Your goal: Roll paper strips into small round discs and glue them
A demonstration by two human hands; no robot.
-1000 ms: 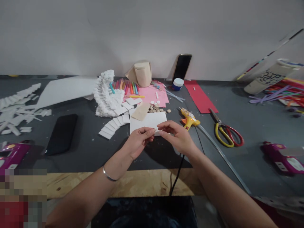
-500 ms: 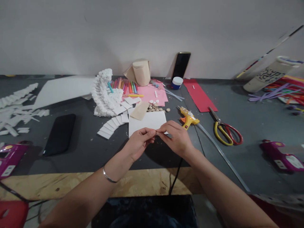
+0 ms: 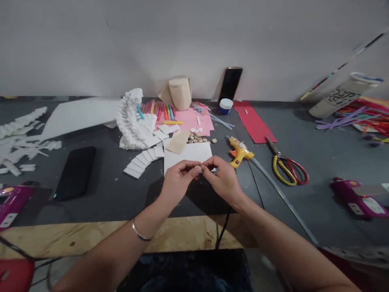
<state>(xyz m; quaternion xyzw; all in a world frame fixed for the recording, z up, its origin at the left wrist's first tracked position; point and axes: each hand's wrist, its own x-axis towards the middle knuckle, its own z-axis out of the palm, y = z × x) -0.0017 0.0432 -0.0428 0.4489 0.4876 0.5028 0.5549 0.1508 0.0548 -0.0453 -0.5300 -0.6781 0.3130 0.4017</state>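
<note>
My left hand (image 3: 178, 180) and my right hand (image 3: 222, 178) meet fingertip to fingertip over the near edge of a white card sheet (image 3: 188, 156). Both pinch a tiny white piece (image 3: 199, 168) between thumb and fingers. A fan of small white paper squares (image 3: 142, 160) lies just left of the sheet. Behind it stands a white curled paper sculpture (image 3: 132, 121). A yellow glue gun (image 3: 240, 151) lies right of my right hand, its black cord running toward me.
A black phone (image 3: 75, 172) lies at left, yellow and red scissors (image 3: 287, 168) at right. Pink paper (image 3: 190, 119), markers, small wooden discs (image 3: 199, 138), a red strip (image 3: 253, 121), a propped phone (image 3: 230, 84) and a tan roll sit at the back. Purple objects lie at both edges.
My hands have drawn closer together and slightly away from me, fingertips now touching around the small white piece. The view shifted a little.
</note>
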